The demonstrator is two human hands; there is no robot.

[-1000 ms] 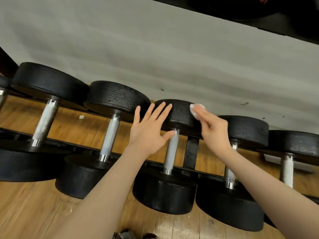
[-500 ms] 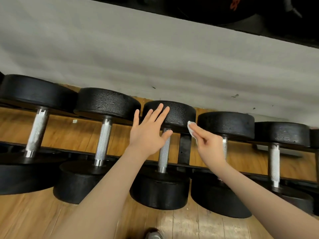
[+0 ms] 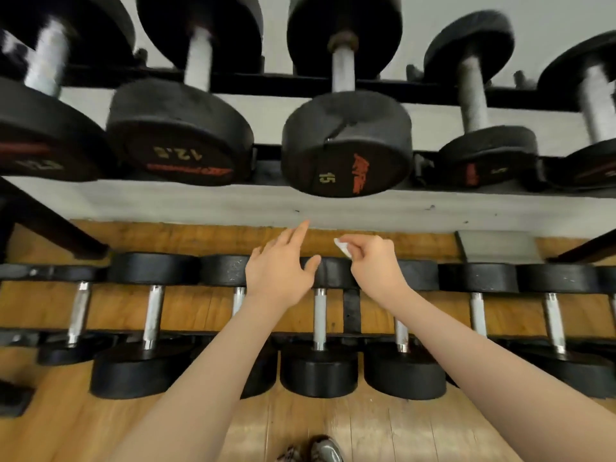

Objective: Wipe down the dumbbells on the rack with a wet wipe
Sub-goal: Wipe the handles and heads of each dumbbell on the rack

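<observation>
Left hand (image 3: 280,276), fingers spread and holding nothing, hides part of a lower-rack dumbbell (image 3: 320,315). Right hand (image 3: 375,270) pinches a mostly concealed wet wipe (image 3: 342,247) above that dumbbell's far head. Upper-rack dumbbells (image 3: 346,141) are motion-blurred, outermost ones cropped.

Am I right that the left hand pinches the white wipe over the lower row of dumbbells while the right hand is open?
No, the sides are swapped. In the head view the right hand pinches the white wipe over the lower row of dumbbells, and the left hand is open.
</observation>
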